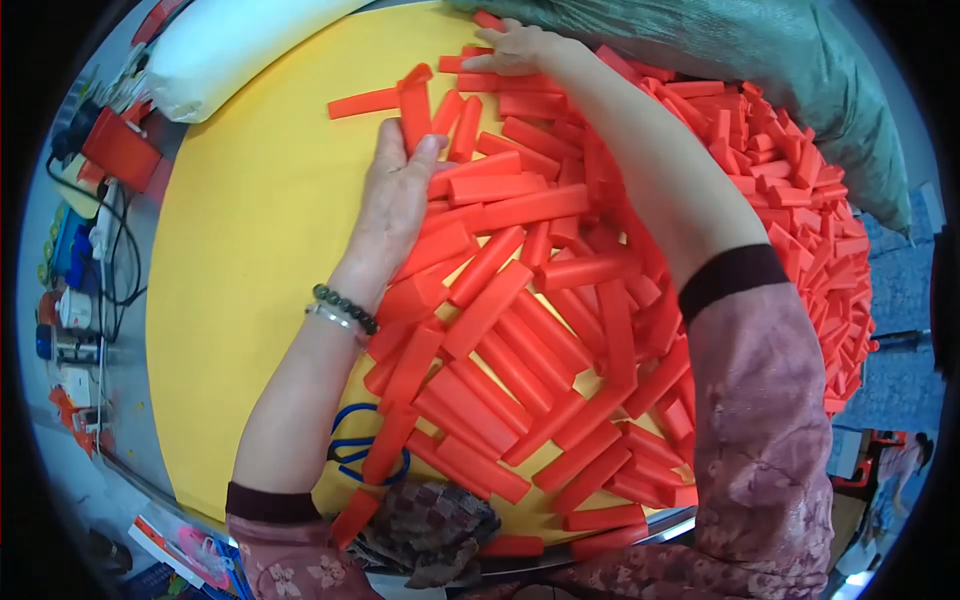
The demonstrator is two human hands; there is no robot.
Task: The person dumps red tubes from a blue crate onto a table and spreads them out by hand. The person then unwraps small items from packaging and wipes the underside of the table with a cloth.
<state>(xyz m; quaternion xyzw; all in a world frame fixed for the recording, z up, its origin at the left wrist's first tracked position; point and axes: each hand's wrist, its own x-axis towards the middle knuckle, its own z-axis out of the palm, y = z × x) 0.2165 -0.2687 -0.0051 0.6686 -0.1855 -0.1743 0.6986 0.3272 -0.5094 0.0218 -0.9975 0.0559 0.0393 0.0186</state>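
Observation:
My left hand (393, 195) is closed around the lower end of an upright red strip (414, 112), thumb pressed against it. Another red strip (362, 103) lies flat just to its left. Farther off, my right hand (515, 52) reaches to the top of the yellow surface (240, 250), its fingers spread among more strips. One red strip (487, 20) sits close beside those fingers; contact with it is hard to make out. Between and below my arms a loose layer of red strips (520, 360) covers the surface, many overlapping.
A tall heap of red pieces (790, 190) rises at the right, against a green sack (760, 50). Blue-handled scissors (352, 442) lie partly under strips near a crumpled checked cloth (425, 530). A white roll-like bundle (240, 45) is at upper left; cables (125, 250) run along the left.

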